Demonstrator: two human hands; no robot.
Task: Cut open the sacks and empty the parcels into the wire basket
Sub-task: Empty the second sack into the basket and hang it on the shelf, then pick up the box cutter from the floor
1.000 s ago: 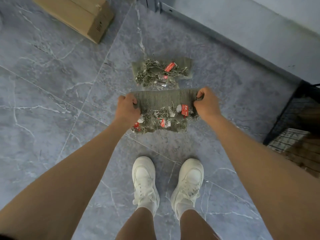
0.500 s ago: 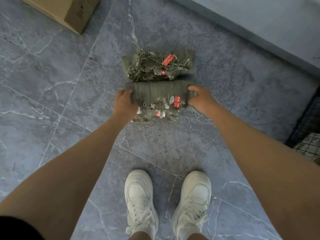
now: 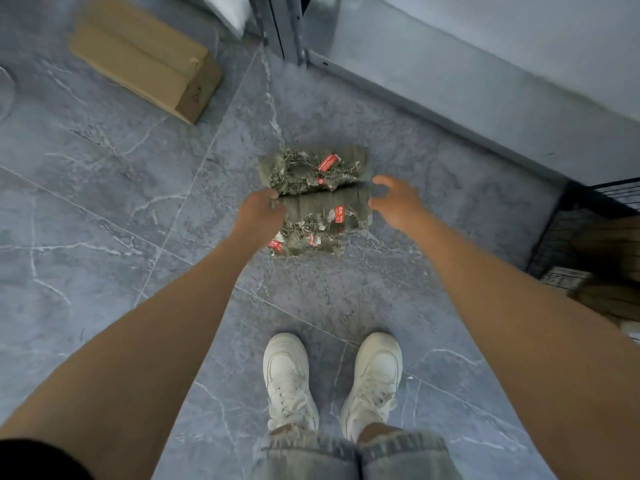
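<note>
Wire basket (image 3: 561, 237) half out of frame

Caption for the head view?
Left hand grips the near folded sack; right hand open beside it; wire basket at right.

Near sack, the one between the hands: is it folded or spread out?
Folded. The near sack is a compact bundle, with a plain band of cloth doubled over its frayed, red-tagged edge.
</note>
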